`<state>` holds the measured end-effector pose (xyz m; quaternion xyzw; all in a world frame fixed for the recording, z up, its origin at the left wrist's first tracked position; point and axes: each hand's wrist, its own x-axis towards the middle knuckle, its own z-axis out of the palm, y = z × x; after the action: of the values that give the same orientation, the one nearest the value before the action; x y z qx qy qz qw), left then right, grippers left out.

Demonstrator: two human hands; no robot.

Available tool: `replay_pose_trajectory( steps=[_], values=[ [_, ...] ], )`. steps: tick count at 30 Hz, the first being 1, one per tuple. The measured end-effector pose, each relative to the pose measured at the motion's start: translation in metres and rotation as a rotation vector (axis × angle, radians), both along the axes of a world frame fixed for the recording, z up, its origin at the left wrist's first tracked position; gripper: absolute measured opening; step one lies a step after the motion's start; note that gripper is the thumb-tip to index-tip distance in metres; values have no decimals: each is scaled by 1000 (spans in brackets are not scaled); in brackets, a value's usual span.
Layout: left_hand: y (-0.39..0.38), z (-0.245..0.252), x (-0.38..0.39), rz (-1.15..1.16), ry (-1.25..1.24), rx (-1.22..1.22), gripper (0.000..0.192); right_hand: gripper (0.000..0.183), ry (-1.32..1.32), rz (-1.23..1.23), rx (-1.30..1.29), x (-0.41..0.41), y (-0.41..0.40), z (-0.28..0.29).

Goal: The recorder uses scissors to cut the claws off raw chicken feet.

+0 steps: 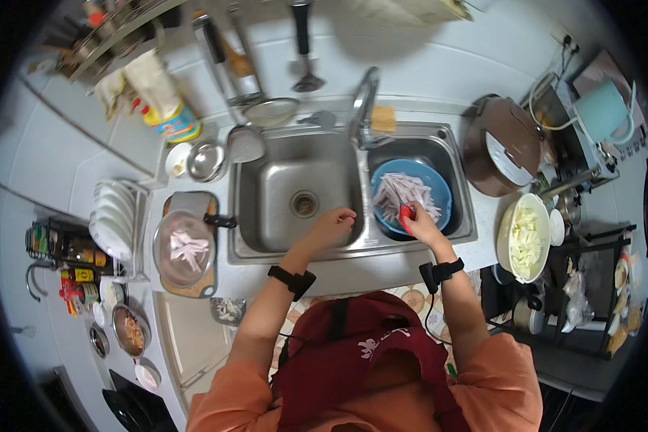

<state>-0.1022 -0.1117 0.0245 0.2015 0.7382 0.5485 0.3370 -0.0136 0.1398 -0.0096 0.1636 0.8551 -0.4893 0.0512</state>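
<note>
My right hand [422,225] grips red-handled scissors [407,217], their blades pointing into a blue plastic basin [446,197]. Pale chicken feet [397,186] fill much of that basin, which sits in the right bowl of the stainless steel sink [363,237]. Over the near right part of the left sink bowl [272,189], my left hand [333,224] hovers with loosely curled fingers and nothing visible in it. To the left, a metal bowl [161,254] of pale chicken feet pieces [188,249] rests on a cutting board [208,290], beside a black-handled cleaver [220,221].
The faucet [363,108] rises behind the sink divider. A brown rice cooker [505,140] and a basket of chopped cabbage [525,243] stand at right. Left are a dish rack with plates [110,216], small bowls [205,161] and a yellow detergent bottle [175,124].
</note>
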Motion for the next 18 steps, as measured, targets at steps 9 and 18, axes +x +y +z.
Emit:
replay_pose_trajectory(
  steps=[9,18],
  values=[
    [186,-94,-14,-406,162,-252,25,39,59,-386,-74,79,112,-22],
    [279,-169,7,-851,867,-407,23,39,-124,-400,-269,108,134,-27]
  ],
)
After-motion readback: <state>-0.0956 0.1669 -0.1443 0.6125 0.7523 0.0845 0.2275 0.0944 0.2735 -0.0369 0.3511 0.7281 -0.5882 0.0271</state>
